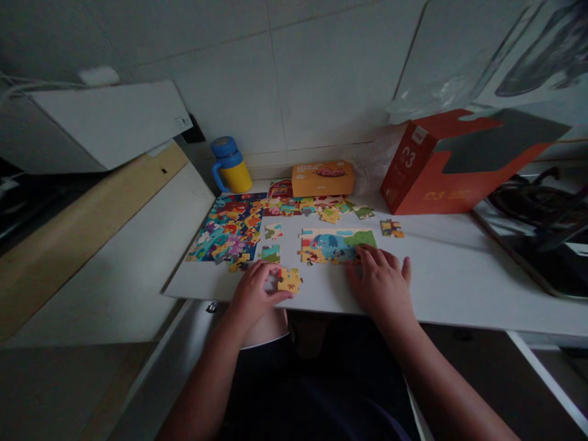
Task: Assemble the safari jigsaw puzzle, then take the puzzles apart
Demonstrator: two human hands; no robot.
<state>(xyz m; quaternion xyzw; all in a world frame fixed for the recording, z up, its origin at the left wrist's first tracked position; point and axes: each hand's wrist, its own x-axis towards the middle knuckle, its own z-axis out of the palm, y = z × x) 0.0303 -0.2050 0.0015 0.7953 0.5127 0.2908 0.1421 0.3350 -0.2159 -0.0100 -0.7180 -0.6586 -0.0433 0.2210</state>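
A yellow puzzle piece (289, 280) with small leaf marks is held between the thumb and fingers of my left hand (256, 288), near the table's front edge. My right hand (384, 282) lies spread, its fingertips on the lower right of a partly joined jigsaw puzzle (333, 245) with a blue elephant and a green bush. Left of that puzzle lie a loose teal puzzle piece (270, 253) and a pale puzzle piece (274, 231). Another loose puzzle piece (392, 228), orange and dark, is to its right. My right fingers cover part of the joined puzzle.
A dark blue picture sheet (220, 208) with many pieces on it lies at the left. Behind stand a blue and yellow bottle (231, 165), an orange puzzle box (323, 179) with pieces before it, and a large orange box (441, 168). A black tray (551, 263) is at the right.
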